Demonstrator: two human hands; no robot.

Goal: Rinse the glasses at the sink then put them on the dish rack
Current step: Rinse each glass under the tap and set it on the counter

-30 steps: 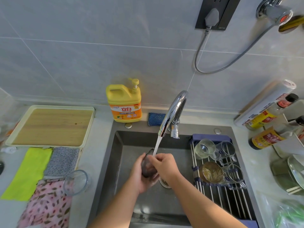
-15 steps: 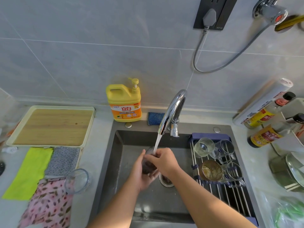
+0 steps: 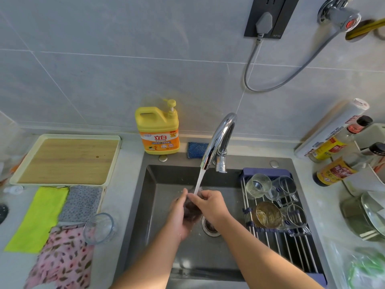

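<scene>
Both hands hold one dark glass (image 3: 190, 209) in the middle of the frame. The left hand (image 3: 178, 215) cups it and the right hand (image 3: 211, 205) pinches its rim. They have hardly moved, and water (image 3: 199, 180) still runs on it, so rinsing goes on. Four more lie on the rack (image 3: 291, 253), and a clear glass (image 3: 99, 228) waits at lower left.

Two bare forearms reach forward from the lower edge and draw together. The left hand (image 3: 178, 214) is cupped with its palm turned toward the right hand and its fingers pointing away from the body, wrapped around a dark glass (image 3: 190, 210). The right hand (image 3: 210, 205), back facing up, curls its fingers over the glass's top, just beside the left fingertips.
</scene>
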